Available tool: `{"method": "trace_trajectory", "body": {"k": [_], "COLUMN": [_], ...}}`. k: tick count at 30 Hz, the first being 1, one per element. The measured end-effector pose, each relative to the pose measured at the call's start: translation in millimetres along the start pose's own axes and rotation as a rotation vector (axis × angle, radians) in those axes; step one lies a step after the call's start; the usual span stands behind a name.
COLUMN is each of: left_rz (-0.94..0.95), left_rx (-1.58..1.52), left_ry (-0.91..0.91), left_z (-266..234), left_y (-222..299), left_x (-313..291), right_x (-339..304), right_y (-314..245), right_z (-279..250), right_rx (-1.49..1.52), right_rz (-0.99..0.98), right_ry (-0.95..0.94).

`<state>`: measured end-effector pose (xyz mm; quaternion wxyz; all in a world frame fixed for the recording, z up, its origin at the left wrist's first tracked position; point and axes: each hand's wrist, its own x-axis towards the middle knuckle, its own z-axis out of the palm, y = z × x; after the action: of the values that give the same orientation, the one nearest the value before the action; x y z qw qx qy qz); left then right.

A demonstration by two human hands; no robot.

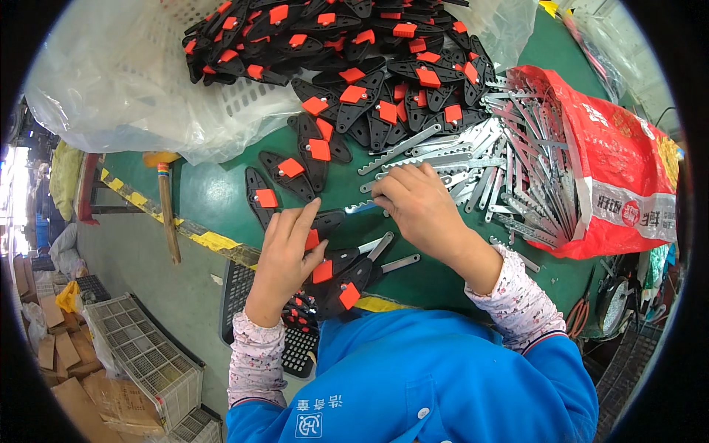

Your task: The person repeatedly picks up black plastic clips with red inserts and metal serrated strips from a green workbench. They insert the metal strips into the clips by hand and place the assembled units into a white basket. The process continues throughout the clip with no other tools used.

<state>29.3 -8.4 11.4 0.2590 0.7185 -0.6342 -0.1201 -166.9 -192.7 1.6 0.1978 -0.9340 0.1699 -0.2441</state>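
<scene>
My left hand presses down on a black plastic handle with an orange button on the green table. My right hand pinches a toothed metal blade whose end meets that handle. Close to my body lie assembled handles with blades sticking out. Loose black handles lie just beyond my left hand, and a big heap of them fills the back. Several bare metal blades are spread past my right hand.
A red sack at the right spills more blades. A white plastic crate lined with clear film stands at the back left. A wooden-handled tool leans at the table's left edge. Crates and cardboard sit on the floor.
</scene>
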Motion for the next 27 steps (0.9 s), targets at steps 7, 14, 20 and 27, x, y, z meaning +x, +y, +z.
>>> {"method": "trace_trajectory", "body": {"k": [7,14,20,27], "left_rz": [0.092,0.095,0.085,0.129], "left_rx": [0.055,-0.028,-0.060,-0.051], "left_ry": [-0.031,-0.036,-0.089,-0.179], "left_z": [2.8,-0.6,-10.2,-20.2], "left_y": [20.0,25.0,35.8,37.6], "left_x": [7.4,7.9,9.2,2.6], "right_x": [-7.6,-19.5,-25.5,-38.1], "right_y": [-9.2,6.6,-4.5,-15.2], "right_z": [2.0,-20.1,-21.9,-25.6], "right_rx": [0.082,-0.100,-0.022,-0.037], "right_rz": [-0.079,-0.051,-0.107,-0.137], "right_ry": [-0.048,-0.069,-0.079,-0.117]}}
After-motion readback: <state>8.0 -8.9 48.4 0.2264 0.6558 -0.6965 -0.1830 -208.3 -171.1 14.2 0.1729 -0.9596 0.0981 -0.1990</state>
